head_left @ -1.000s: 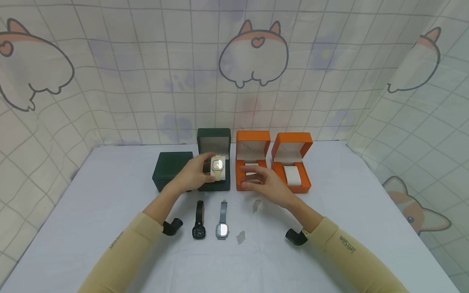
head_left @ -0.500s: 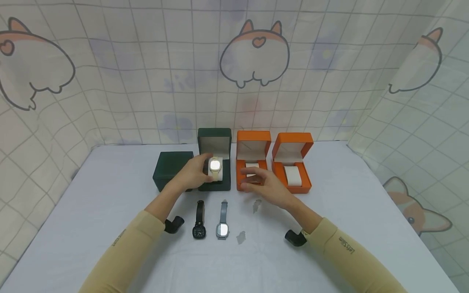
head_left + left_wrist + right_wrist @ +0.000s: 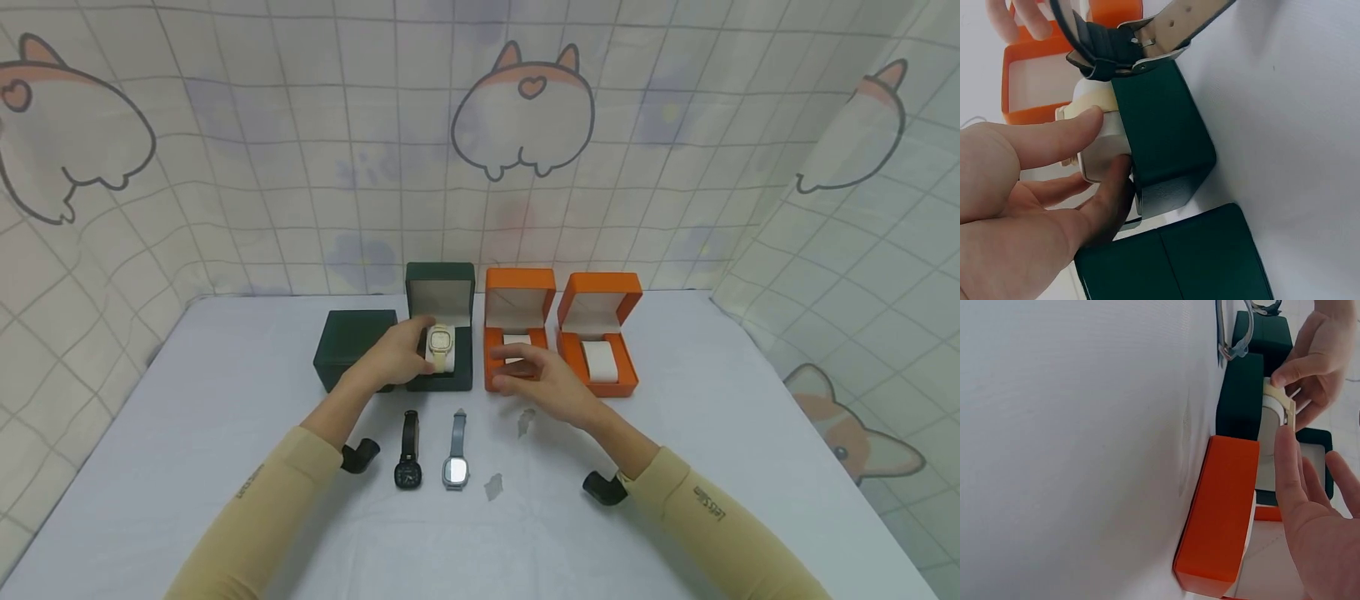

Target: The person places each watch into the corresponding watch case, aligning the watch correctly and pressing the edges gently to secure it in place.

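A cream-and-gold wristwatch (image 3: 441, 340) is wrapped round a white watch cushion (image 3: 1107, 150). My left hand (image 3: 393, 354) holds the cushion at its left side, thumb in front and fingers behind. It is at the open green watch box (image 3: 442, 384), low over the base; in the left wrist view part of the cushion stands out of the box. My right hand (image 3: 551, 379) hovers over the front of the left open orange watch box (image 3: 519, 278), its fingers loosely bent and holding nothing. That hand partly hides the white cushion (image 3: 516, 339) in this box.
A closed green box (image 3: 352, 337) stands at the left. At the right, another open orange box (image 3: 600, 282) holds a white cushion (image 3: 599, 361). A black watch (image 3: 408, 475) and a silver watch with a blue-grey strap (image 3: 454, 472) lie in front on the white cloth.
The left hand and the cushion with the cream-and-gold watch have shifted slightly left and settled over the green box's base. The right hand has stayed nearly still.
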A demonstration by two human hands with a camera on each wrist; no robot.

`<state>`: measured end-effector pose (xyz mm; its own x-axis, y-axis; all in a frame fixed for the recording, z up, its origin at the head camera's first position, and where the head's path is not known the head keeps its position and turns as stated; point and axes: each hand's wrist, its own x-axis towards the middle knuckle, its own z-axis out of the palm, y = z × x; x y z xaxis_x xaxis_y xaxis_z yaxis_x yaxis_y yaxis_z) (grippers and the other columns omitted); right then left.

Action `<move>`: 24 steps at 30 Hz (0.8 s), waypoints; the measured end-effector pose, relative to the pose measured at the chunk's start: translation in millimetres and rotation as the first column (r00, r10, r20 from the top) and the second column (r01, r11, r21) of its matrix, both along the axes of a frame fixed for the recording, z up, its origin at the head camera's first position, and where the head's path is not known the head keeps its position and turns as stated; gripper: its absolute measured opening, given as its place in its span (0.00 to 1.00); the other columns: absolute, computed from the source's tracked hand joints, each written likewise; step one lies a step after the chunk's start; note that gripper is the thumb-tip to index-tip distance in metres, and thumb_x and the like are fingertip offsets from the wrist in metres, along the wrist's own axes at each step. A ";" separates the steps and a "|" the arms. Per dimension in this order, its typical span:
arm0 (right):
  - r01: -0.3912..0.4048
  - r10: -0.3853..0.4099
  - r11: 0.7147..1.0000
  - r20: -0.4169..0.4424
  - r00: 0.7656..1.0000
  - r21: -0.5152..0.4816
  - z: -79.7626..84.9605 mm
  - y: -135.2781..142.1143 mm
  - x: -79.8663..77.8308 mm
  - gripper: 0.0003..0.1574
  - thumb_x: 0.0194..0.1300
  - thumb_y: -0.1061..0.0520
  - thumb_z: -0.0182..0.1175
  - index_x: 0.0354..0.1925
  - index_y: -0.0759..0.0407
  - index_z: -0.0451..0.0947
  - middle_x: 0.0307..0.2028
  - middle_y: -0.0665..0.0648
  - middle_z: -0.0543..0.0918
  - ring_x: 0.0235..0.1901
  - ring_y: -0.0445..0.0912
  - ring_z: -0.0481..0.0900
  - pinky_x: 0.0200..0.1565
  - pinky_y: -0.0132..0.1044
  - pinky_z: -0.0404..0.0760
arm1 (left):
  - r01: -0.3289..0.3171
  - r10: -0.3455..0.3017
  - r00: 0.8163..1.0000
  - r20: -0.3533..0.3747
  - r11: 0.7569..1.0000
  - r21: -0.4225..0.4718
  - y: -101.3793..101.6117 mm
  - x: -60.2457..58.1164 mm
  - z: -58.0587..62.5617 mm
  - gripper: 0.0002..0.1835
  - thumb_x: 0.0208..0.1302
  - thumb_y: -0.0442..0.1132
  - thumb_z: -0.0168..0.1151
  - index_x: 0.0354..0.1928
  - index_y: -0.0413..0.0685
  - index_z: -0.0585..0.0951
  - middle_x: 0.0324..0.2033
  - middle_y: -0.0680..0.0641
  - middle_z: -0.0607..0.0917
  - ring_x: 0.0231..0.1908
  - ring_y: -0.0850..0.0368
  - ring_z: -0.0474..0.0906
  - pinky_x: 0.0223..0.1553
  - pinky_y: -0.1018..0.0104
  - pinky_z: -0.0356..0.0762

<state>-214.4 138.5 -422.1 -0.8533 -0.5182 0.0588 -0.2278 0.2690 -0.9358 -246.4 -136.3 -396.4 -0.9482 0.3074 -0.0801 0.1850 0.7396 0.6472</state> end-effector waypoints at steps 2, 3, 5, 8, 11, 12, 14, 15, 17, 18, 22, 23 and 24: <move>-0.001 0.001 1.000 0.000 1.000 0.004 0.1 -0.6 -0.4 0.32 0.71 0.52 0.68 0.68 0.59 0.74 0.61 0.60 0.80 0.57 0.52 0.81 0.57 0.42 0.82 | 0.004 -0.004 1.000 -0.003 1.000 -0.007 0.9 -0.9 -0.2 0.41 0.61 0.27 0.71 0.74 0.32 0.63 0.64 0.31 0.74 0.58 0.38 0.76 0.63 0.43 0.73; -0.002 0.002 1.000 0.002 1.000 0.006 0.0 -1.0 -0.8 0.32 0.70 0.51 0.68 0.68 0.58 0.75 0.60 0.59 0.80 0.57 0.52 0.81 0.56 0.42 0.82 | 0.004 -0.004 1.000 -0.004 1.000 -0.008 1.3 -1.6 -0.4 0.41 0.61 0.27 0.71 0.74 0.32 0.63 0.64 0.31 0.74 0.58 0.38 0.76 0.63 0.43 0.72; -0.007 0.007 1.000 0.001 1.000 0.009 -0.2 -1.6 -1.4 0.32 0.70 0.50 0.68 0.68 0.57 0.75 0.60 0.59 0.81 0.57 0.51 0.81 0.57 0.43 0.82 | 0.008 -0.008 1.000 -0.006 1.000 -0.017 1.9 -2.8 -0.7 0.41 0.61 0.27 0.71 0.74 0.31 0.63 0.65 0.31 0.74 0.60 0.38 0.75 0.64 0.42 0.71; -0.014 0.014 1.000 0.001 1.000 0.012 -1.3 -2.3 -2.7 0.31 0.71 0.50 0.68 0.67 0.56 0.75 0.59 0.59 0.81 0.56 0.50 0.82 0.57 0.42 0.81 | 0.019 -0.019 1.000 -0.015 0.999 -0.034 3.0 -4.1 -1.2 0.40 0.60 0.26 0.71 0.73 0.29 0.64 0.65 0.30 0.73 0.62 0.37 0.73 0.66 0.43 0.70; -0.021 0.021 1.000 -0.004 1.000 0.017 -2.0 -2.0 -3.8 0.30 0.71 0.50 0.67 0.67 0.57 0.75 0.59 0.60 0.81 0.55 0.49 0.82 0.57 0.42 0.81 | 0.039 -0.041 0.998 -0.038 0.998 -0.054 4.9 -4.3 -0.9 0.38 0.60 0.26 0.70 0.71 0.26 0.65 0.65 0.28 0.71 0.63 0.36 0.71 0.66 0.44 0.70; -0.025 0.025 1.000 -0.006 1.000 0.018 -2.0 -2.0 -4.1 0.30 0.72 0.50 0.67 0.67 0.58 0.75 0.59 0.60 0.81 0.55 0.49 0.82 0.57 0.42 0.81 | 0.043 -0.046 0.998 -0.047 0.997 -0.063 5.5 -4.1 -0.9 0.38 0.60 0.26 0.70 0.71 0.25 0.66 0.66 0.27 0.70 0.63 0.36 0.71 0.65 0.45 0.70; -0.034 0.035 0.999 -0.019 0.999 0.019 -1.0 -2.1 -4.7 0.30 0.72 0.50 0.67 0.66 0.59 0.75 0.60 0.61 0.80 0.55 0.49 0.82 0.57 0.42 0.81 | 0.056 -0.062 0.996 -0.067 0.995 -0.085 6.5 -3.3 -0.7 0.36 0.60 0.26 0.69 0.70 0.24 0.67 0.66 0.25 0.69 0.62 0.34 0.70 0.63 0.44 0.72; -0.042 0.043 0.999 -0.024 0.999 0.016 -0.6 -2.2 -5.2 0.29 0.72 0.51 0.67 0.66 0.59 0.75 0.60 0.61 0.80 0.55 0.49 0.82 0.57 0.42 0.81 | 0.059 -0.067 0.995 -0.073 0.993 -0.097 6.9 -2.6 -0.7 0.36 0.60 0.26 0.69 0.70 0.24 0.66 0.66 0.24 0.68 0.62 0.34 0.70 0.63 0.44 0.72; -0.056 0.057 0.998 -0.041 0.998 0.017 0.2 -2.4 -6.2 0.28 0.72 0.51 0.66 0.65 0.59 0.76 0.60 0.62 0.80 0.55 0.49 0.82 0.57 0.42 0.81 | 0.061 -0.071 0.994 -0.081 0.990 -0.129 7.2 -0.5 -0.7 0.37 0.62 0.27 0.68 0.71 0.24 0.65 0.67 0.23 0.65 0.63 0.32 0.69 0.64 0.43 0.71; -0.060 0.061 0.998 -0.050 0.997 0.020 0.4 -2.3 -6.7 0.27 0.72 0.51 0.66 0.65 0.58 0.76 0.60 0.61 0.80 0.55 0.49 0.82 0.57 0.42 0.81 | 0.062 -0.074 0.993 -0.086 0.988 -0.143 7.4 0.5 -0.6 0.37 0.62 0.27 0.67 0.72 0.24 0.64 0.67 0.23 0.64 0.64 0.32 0.68 0.64 0.42 0.71; -0.080 0.081 0.996 -0.070 0.994 0.029 1.3 -1.2 -7.9 0.26 0.73 0.53 0.65 0.65 0.60 0.76 0.58 0.61 0.81 0.53 0.50 0.83 0.56 0.40 0.82 | 0.060 -0.076 0.993 -0.092 0.984 -0.170 7.8 4.9 -0.4 0.38 0.65 0.27 0.63 0.74 0.23 0.59 0.69 0.22 0.61 0.67 0.30 0.65 0.67 0.42 0.68; -0.084 0.086 0.996 -0.069 0.994 0.028 1.7 -0.6 -7.8 0.26 0.74 0.54 0.65 0.65 0.62 0.76 0.58 0.61 0.81 0.52 0.50 0.83 0.55 0.40 0.82 | 0.062 -0.078 0.993 -0.093 0.984 -0.165 7.9 5.9 -0.1 0.38 0.65 0.26 0.62 0.74 0.22 0.58 0.69 0.22 0.61 0.67 0.30 0.64 0.67 0.42 0.67; -0.089 0.091 0.996 -0.072 0.993 0.030 2.1 -0.1 -7.7 0.26 0.74 0.54 0.64 0.65 0.63 0.76 0.57 0.61 0.81 0.52 0.50 0.83 0.55 0.40 0.82 | 0.064 -0.080 0.992 -0.097 0.986 -0.157 8.1 6.9 0.6 0.38 0.65 0.26 0.61 0.74 0.22 0.58 0.69 0.23 0.60 0.68 0.30 0.63 0.68 0.42 0.66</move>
<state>-222.1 138.3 -419.9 -0.7970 -0.5949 0.1044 -0.3199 0.2692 -0.9084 -239.5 -128.2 -395.8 -0.9298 0.3664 -0.0351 0.3006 0.8107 0.5023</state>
